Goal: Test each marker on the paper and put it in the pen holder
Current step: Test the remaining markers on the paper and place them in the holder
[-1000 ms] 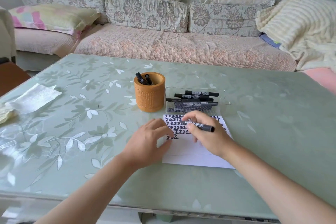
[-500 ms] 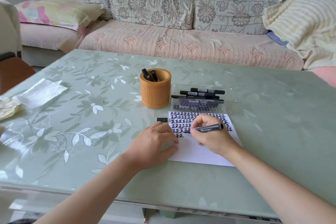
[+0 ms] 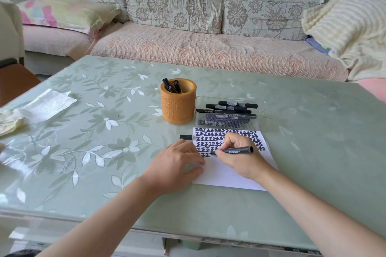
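Observation:
My right hand (image 3: 240, 157) grips a black marker (image 3: 237, 150) in a writing hold, its tip on the white paper (image 3: 225, 175) below rows of black marks. My left hand (image 3: 174, 161) lies flat on the table with its fingers pressing the paper's left edge. The marker's black cap (image 3: 185, 137) lies on the table just beyond my left fingers. An orange pen holder (image 3: 178, 103) stands behind the paper with three black markers in it. A clear tray (image 3: 265, 108) to its right holds several more black markers.
The green glass table (image 3: 94, 152) has a white tissue (image 3: 49, 105) and a crumpled cloth at its left edge. A sofa with cushions and a blanket (image 3: 346, 33) runs along the far side. A brown chair (image 3: 14, 81) stands at the left.
My right hand turned the marker tip down onto the paper and moved slightly toward the left. The cap came into view beside my left fingers. The camera shifted a little.

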